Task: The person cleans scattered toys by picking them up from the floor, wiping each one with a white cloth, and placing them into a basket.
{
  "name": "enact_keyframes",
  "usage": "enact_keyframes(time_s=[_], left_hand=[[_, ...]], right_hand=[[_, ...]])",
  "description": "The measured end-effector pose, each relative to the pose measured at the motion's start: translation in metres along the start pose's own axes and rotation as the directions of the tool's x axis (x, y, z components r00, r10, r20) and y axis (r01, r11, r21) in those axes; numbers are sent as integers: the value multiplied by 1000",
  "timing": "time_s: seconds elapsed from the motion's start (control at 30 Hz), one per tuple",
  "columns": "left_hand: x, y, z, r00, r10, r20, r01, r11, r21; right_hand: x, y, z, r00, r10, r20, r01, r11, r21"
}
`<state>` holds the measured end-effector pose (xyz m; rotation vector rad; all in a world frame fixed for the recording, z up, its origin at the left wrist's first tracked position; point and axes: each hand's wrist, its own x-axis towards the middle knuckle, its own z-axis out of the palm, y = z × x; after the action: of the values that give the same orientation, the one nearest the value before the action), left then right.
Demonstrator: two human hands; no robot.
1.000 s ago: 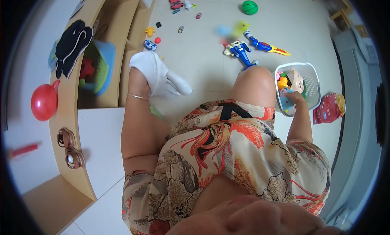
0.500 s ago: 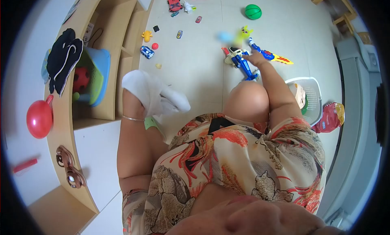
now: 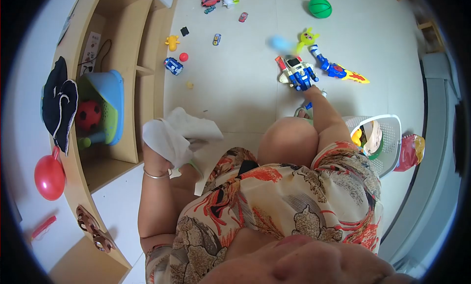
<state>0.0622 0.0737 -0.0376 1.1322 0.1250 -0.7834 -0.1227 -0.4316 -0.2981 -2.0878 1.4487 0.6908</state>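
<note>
My left hand is mostly hidden by a white cloth, which it holds over the floor with a loose end hanging out to the right. A silver bangle circles that wrist. Beyond my knee, my right hand is closed on a white and blue toy robot, gripping its near end. Just right of the robot lies a blue and yellow toy sword. A yellow-green toy with a face and a blurred light-blue item are beyond it.
A white basket holding toys stands right of my knee, beside a red packet. The wooden shelf on the left holds a blue-green bin. A green ball and toy cars lie on the floor.
My right hand has closed on the toy robot, which is turned more upright and shifted slightly. The white cloth in my left hand has swung. My view has shifted somewhat.
</note>
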Motion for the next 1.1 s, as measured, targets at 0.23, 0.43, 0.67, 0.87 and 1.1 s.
enact_keyframes(time_s=[0.23, 0.43, 0.67, 0.87, 1.1], left_hand=[[9, -4, -5, 969, 222, 104, -238, 749, 618], [-4, -2, 20, 993, 44, -112, -34, 995, 92], [-8, -5, 8, 999, -14, 37, 11, 998, 68], [-6, -4, 20, 995, 51, -86, -29, 972, 234], [3, -9, 13, 1000, 12, -3, -12, 1000, 24]], right_hand=[[29, 8, 22, 996, -4, -95, -7, 993, -118], [-1, -4, 7, 996, -60, 65, 70, 986, -153], [23, 18, 31, 981, -96, -167, 82, 993, -90], [35, 10, 39, 992, -15, -123, 9, 999, -48], [43, 1, 41, 995, 5, -99, -7, 1000, -22]])
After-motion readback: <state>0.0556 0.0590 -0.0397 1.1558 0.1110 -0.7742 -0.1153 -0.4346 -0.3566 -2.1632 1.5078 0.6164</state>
